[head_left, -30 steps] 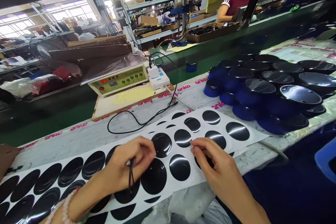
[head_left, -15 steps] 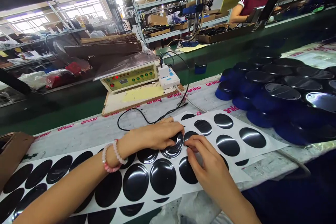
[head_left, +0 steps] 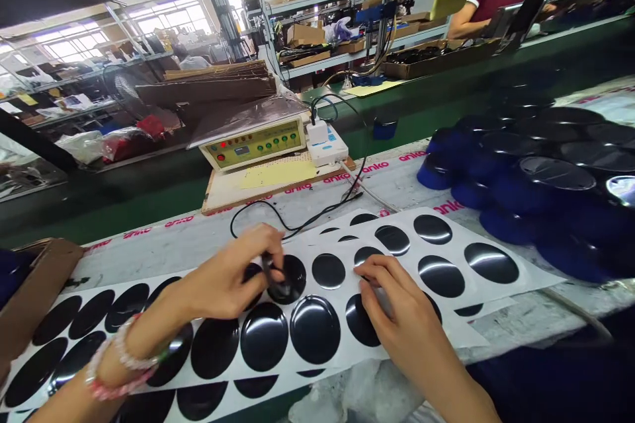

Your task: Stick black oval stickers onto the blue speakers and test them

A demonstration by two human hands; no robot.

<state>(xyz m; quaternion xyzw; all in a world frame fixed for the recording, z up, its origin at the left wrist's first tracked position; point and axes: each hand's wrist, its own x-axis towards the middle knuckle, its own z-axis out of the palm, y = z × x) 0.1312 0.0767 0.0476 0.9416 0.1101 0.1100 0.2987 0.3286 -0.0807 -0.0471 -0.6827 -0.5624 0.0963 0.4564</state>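
Seemingly pinches a blurred dark disc (head_left: pixel 272 269) in left hand (head_left: pixel 233 277) at eight o'clock; holds right hand (head_left: pixel 399 301), fingers bunched near thumb, over white sheet (head_left: pixel 335 299) at five.

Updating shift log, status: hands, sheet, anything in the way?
Left hand pinching blurred dark piece. Right hand at disc sheet, hold unclear. Black cable near far edge.

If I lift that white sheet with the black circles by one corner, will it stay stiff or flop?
The white sheet would probably flop, since its edges look thin. It's likely light for its size, being broad but flat. Another sheet shows beneath, so layers might slide. The glossy black circles may feel slick.
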